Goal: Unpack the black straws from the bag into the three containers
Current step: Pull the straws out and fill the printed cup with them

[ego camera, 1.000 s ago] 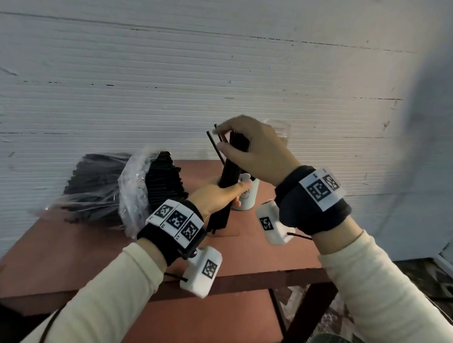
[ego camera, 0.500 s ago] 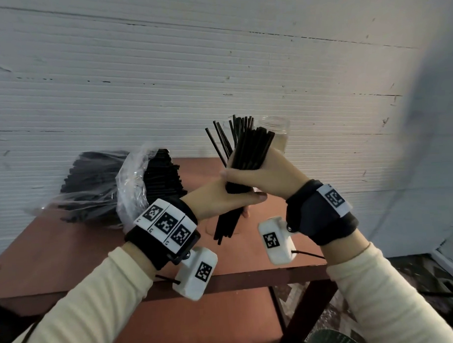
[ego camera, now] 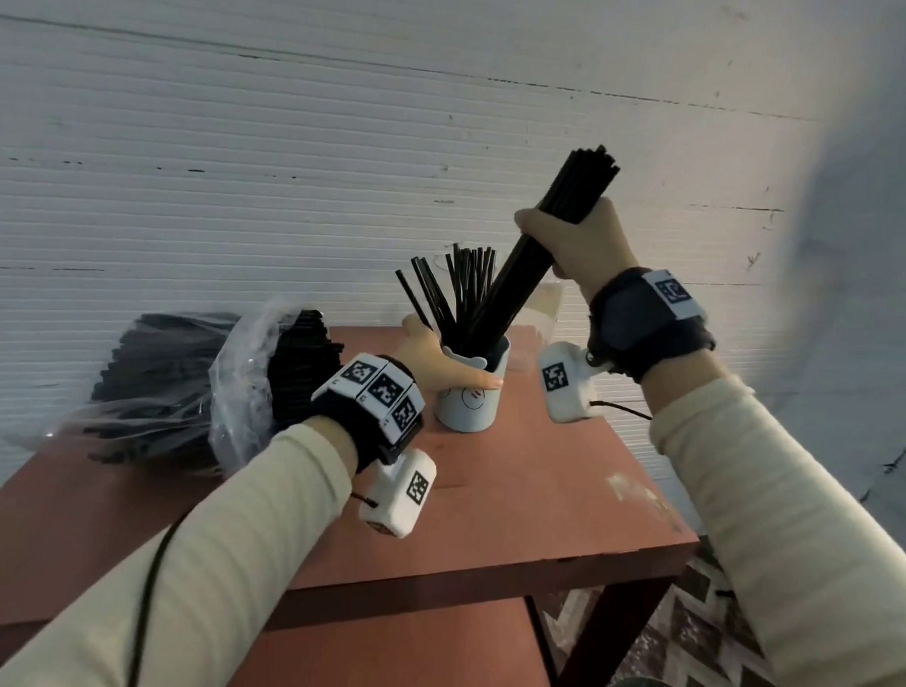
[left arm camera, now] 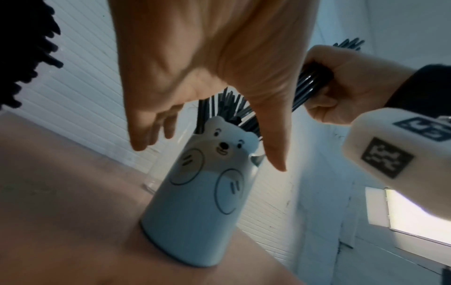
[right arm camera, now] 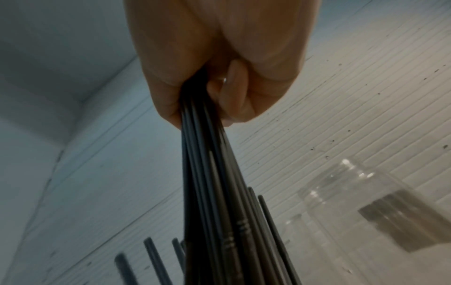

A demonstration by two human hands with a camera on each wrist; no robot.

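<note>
A pale blue bear-face cup stands on the red-brown table with several black straws upright in it. My right hand grips a thick bundle of black straws; it is tilted, its lower end down in the cup. In the right wrist view the right hand is curled round the bundle. My left hand is spread at the cup's rim, thumb across the front. In the left wrist view the left hand straddles the cup with straight fingers. A clear plastic bag full of straws lies at the left.
A clear jar stands just behind the cup on the right, also seen as the clear jar. A white ribbed wall runs close behind the table. The table's right edge drops to a patterned floor.
My left hand let go of the bundle and dropped to the cup. The right hand rose to the right with the bundle, whose lower end now sits in the cup.
</note>
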